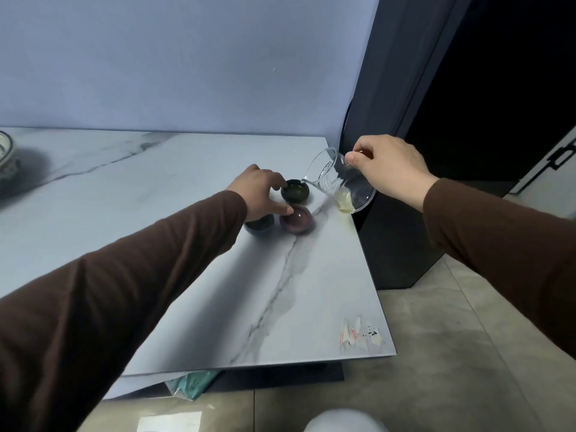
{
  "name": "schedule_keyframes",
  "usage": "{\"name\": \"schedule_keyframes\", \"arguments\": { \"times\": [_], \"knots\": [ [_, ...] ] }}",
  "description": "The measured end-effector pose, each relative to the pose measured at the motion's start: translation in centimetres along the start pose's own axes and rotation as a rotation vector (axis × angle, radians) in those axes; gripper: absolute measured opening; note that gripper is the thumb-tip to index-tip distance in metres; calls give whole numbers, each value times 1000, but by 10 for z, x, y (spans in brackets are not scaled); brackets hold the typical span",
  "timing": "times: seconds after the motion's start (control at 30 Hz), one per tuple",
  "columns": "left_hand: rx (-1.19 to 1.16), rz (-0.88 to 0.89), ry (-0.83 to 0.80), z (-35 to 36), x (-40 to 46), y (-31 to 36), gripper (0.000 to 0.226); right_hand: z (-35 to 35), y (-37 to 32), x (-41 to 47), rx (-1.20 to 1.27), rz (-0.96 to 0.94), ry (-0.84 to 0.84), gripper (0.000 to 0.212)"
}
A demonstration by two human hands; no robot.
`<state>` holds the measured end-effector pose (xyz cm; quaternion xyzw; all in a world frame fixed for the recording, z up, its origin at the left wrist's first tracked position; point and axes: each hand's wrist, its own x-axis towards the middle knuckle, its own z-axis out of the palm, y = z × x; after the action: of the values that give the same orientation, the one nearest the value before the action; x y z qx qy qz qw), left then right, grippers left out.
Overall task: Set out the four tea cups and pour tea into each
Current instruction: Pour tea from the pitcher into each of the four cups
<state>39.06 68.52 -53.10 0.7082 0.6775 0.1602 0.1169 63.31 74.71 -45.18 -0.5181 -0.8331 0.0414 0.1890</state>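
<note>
At the table's far right corner my right hand (pixel 386 169) pinches the clear glass pitcher (pixel 339 182), tipped so its spout meets the glossy green cup (pixel 295 190). My left hand (pixel 261 194), fingers spread, steadies the plum cup (pixel 296 219) and a dark cup (pixel 259 225) on smooth veined marble (pixel 187 213); no fourth cup shows.

We record a marble-look table (pixel 187 275) with grey veining against a pale wall (pixel 187 57). A patterned bowl (pixel 4 151) sits at its far left edge; a torn sticker (pixel 361 336) at its near right corner. Below, a teal packet (pixel 193 385) and white paper (pixel 170 422) lie on the tiled floor (pixel 452 353).
</note>
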Motion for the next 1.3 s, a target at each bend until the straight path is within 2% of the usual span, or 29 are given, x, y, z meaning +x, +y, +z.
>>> {"name": "schedule_keyframes", "arguments": {
  "times": [0.27,0.83,1.3],
  "knots": [
    [45,-41,-86,24,-10,11,73,-2,-13,-5,-200,-213,-34,23],
    [-21,-59,-63,35,-5,8,56,5,-54,-3,-394,-543,-36,19],
    [-17,-38,-52,35,-6,10,52,-1,-71,-12,-509,-662,-6,19]
  ]
}}
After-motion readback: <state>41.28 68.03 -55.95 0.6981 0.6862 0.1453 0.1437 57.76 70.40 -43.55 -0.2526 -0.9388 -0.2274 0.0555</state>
